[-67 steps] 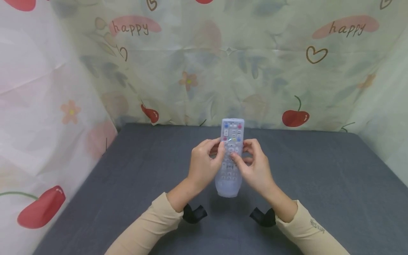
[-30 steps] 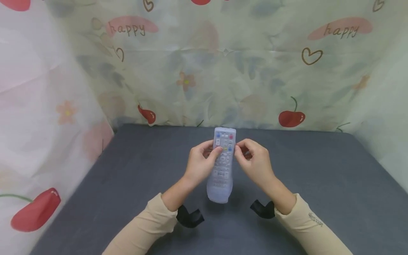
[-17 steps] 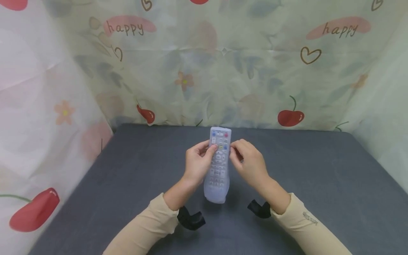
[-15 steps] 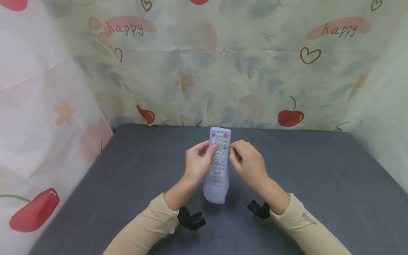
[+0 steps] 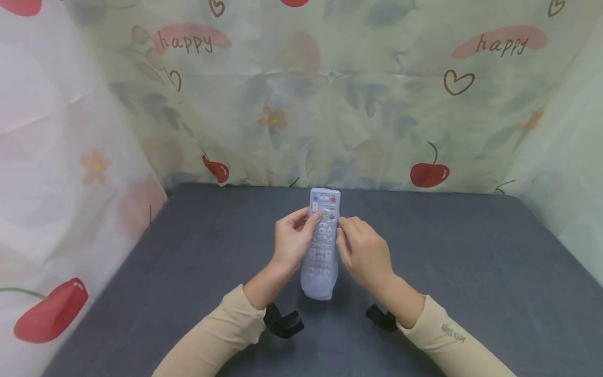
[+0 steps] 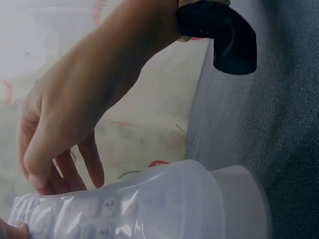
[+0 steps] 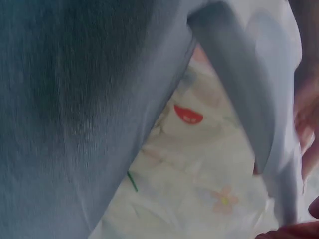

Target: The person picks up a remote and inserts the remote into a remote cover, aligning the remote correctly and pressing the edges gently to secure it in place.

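Note:
Upright above the table, a white remote control (image 5: 322, 246) in a translucent soft cover (image 5: 318, 285) faces the camera. My left hand (image 5: 293, 238) grips its left side, thumb on the upper buttons and fingers behind. The right hand (image 5: 366, 254) pinches the cover's right edge near the middle, its fingers bent. In the left wrist view, the cover (image 6: 194, 204) is loose at the bottom, and a pale end shows beyond its rim. The right wrist view shows a grey strip (image 7: 239, 84) standing apart from a paler translucent piece (image 7: 274, 50) at that end.
A dark grey cloth-covered table (image 5: 447, 272) lies below the hands. Behind it hangs a patterned curtain (image 5: 330, 104), and another curtain (image 5: 56, 183) runs along the left. Black mounts (image 5: 284, 322) stick out from both wrists.
The remote control has shifted left and slightly down. My right thumb has left the buttons for the right edge. In the last half second the right hand has turned and dropped a little.

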`<action>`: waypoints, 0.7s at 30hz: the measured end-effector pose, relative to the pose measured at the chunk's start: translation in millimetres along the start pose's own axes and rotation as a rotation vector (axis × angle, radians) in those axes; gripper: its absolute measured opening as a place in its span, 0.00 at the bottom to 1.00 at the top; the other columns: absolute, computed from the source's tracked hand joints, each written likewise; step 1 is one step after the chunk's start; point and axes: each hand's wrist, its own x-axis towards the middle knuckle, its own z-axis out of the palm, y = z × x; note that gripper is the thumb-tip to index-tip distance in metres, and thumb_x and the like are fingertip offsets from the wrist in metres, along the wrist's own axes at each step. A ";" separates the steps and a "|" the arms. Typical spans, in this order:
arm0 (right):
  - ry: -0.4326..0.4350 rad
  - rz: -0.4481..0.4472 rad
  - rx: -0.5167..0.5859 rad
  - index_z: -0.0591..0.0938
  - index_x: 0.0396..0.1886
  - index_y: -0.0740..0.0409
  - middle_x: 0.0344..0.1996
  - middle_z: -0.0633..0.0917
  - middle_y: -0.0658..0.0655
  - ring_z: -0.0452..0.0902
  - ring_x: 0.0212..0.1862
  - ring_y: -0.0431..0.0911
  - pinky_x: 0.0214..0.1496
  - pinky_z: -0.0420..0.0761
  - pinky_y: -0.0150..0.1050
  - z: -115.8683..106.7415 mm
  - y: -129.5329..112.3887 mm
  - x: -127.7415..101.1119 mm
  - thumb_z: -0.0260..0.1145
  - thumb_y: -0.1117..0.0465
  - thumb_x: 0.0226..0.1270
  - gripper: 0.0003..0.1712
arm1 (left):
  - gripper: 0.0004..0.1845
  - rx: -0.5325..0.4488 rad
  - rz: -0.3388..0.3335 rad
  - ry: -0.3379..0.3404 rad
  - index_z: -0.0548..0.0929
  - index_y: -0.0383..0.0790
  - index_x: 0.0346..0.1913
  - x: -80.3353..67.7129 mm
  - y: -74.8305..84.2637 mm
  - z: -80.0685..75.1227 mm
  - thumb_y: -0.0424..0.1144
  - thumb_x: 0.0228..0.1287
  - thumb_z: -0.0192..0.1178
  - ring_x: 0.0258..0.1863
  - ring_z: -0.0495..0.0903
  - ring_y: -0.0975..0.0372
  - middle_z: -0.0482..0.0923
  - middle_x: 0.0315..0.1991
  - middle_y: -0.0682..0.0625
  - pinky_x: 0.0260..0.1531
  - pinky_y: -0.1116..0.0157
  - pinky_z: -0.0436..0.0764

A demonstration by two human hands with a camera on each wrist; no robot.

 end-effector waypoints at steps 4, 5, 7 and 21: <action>-0.110 0.115 0.117 0.74 0.52 0.69 0.37 0.81 0.62 0.81 0.36 0.49 0.31 0.83 0.39 2.4 -8.6 -5.4 0.63 0.60 0.63 0.21 | 0.16 0.026 -0.001 0.009 0.81 0.30 0.50 -0.3 -0.4 0.6 0.35 0.61 0.61 0.31 0.83 0.62 0.84 0.40 0.35 0.28 0.68 0.83; -0.132 0.152 0.160 0.73 0.53 0.69 0.38 0.81 0.62 0.82 0.37 0.49 0.32 0.83 0.39 2.9 -10.0 -5.9 0.65 0.59 0.62 0.24 | 0.16 0.025 0.002 0.012 0.81 0.29 0.49 -0.6 -0.7 1.2 0.35 0.61 0.61 0.31 0.83 0.61 0.84 0.40 0.35 0.29 0.68 0.83; -0.162 0.216 0.246 0.70 0.54 0.67 0.38 0.81 0.61 0.83 0.37 0.49 0.32 0.84 0.38 3.8 -11.6 -5.8 0.68 0.58 0.60 0.27 | 0.16 0.021 0.012 0.019 0.81 0.29 0.49 -1.3 -1.3 2.4 0.35 0.61 0.61 0.32 0.84 0.60 0.83 0.40 0.35 0.29 0.67 0.83; -0.103 0.321 0.456 0.70 0.43 0.63 0.34 0.82 0.62 0.84 0.27 0.49 0.26 0.82 0.37 -0.1 -3.7 4.2 0.68 0.64 0.58 0.18 | 0.15 0.176 0.219 -0.059 0.81 0.31 0.50 -1.7 3.6 -3.8 0.37 0.65 0.57 0.40 0.84 0.53 0.84 0.43 0.39 0.34 0.63 0.83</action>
